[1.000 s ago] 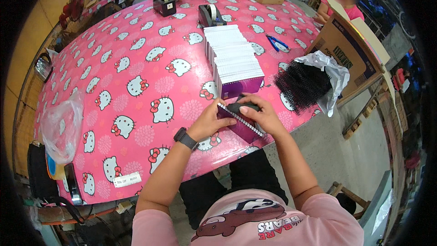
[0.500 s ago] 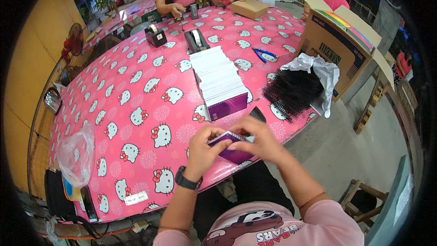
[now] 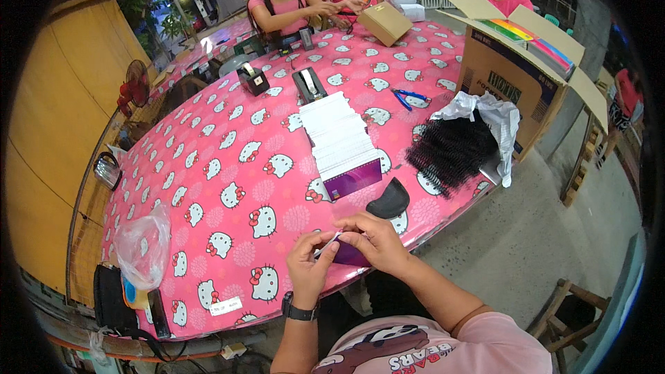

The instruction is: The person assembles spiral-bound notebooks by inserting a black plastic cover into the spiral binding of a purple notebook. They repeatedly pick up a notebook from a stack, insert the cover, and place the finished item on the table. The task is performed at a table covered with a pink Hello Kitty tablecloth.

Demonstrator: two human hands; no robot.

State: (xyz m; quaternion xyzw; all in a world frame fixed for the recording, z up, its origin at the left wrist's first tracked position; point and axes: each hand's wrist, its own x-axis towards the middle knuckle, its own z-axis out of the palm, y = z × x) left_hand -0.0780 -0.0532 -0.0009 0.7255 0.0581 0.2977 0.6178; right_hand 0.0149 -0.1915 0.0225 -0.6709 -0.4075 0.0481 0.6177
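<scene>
My left hand (image 3: 309, 260) and my right hand (image 3: 375, 244) are both closed on a small purple-covered booklet (image 3: 352, 255) above the table's near edge. My thumbs press its top edge, where a white page edge shows; the fingers hide the rest. Just beyond my right hand lies a flat black half-round piece (image 3: 389, 199). A long row of white-edged booklets (image 3: 337, 128) with a purple front cover stretches away from my hands.
The pink patterned cloth (image 3: 208, 201) covers the table. Dark crimped strands (image 3: 454, 149) lie on crumpled white paper at right, before an open cardboard box (image 3: 509, 83). Blue cutters (image 3: 404, 99), tape dispensers (image 3: 253, 81) and a plastic bag (image 3: 143, 242) lie around. People stand across the table.
My hands have shifted on the booklet, and the right hand has drawn back from the black half-round piece, exposing it. Across the table, a person has lifted the brown box so it tilts.
</scene>
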